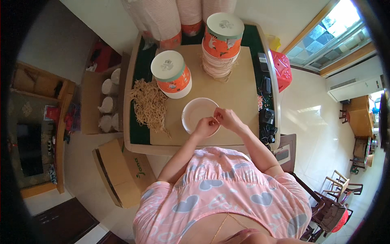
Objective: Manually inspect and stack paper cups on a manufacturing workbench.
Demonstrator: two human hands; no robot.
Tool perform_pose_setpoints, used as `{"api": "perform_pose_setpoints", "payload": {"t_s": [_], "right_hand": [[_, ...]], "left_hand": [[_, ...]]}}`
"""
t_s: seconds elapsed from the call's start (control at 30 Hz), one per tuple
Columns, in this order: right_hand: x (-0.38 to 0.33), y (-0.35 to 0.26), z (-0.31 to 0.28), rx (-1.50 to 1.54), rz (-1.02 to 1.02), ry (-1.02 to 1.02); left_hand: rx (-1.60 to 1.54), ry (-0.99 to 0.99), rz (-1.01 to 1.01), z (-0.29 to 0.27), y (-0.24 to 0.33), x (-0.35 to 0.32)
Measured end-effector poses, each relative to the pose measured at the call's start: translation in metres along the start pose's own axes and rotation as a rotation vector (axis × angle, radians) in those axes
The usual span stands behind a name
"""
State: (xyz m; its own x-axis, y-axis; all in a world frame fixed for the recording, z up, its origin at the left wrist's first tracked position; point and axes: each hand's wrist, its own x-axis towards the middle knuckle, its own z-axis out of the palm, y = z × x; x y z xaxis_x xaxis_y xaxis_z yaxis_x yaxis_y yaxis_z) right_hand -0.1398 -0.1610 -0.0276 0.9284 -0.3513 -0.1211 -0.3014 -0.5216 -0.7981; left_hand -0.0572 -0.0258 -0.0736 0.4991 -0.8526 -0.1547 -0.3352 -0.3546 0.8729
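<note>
Where left hand (206, 127) sits beside right hand (228, 119), fingers (218, 114) pinch together; white bowl (197, 109) below.

A red plastic stool (282, 71) and a window (325, 34) are seen at the frame's upper right, a dark television screen (29, 153) at far left, and a cardboard box (122, 173) at lower left.

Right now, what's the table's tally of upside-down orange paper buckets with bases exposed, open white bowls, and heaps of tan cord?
Orange paper buckets with bases exposed: 2
Open white bowl: 1
Heap of tan cord: 1
Total: 4
</note>
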Motion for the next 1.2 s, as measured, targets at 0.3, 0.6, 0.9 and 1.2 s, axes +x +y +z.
{"api": "perform_pose_setpoints", "payload": {"t_s": [0.3,0.6,0.9,1.2], "right_hand": [[-0.034,-0.029,-0.005,0.028,0.025,0.075],[-0.040,0.005,0.033,0.177,0.094,0.270],[-0.043,0.000,0.030,0.249,0.139,0.266],[-0.050,0.010,0.012,0.259,0.196,0.024]], "left_hand": [[-0.971,-0.358,-0.534,-0.026,-0.001,-0.003],[-1.023,-0.252,-0.607,-0.024,0.009,-0.002],[-1.119,-0.283,-0.605,-0.022,0.008,0.001],[-1.257,-0.257,-0.587,-0.012,-0.006,0.006]]}}
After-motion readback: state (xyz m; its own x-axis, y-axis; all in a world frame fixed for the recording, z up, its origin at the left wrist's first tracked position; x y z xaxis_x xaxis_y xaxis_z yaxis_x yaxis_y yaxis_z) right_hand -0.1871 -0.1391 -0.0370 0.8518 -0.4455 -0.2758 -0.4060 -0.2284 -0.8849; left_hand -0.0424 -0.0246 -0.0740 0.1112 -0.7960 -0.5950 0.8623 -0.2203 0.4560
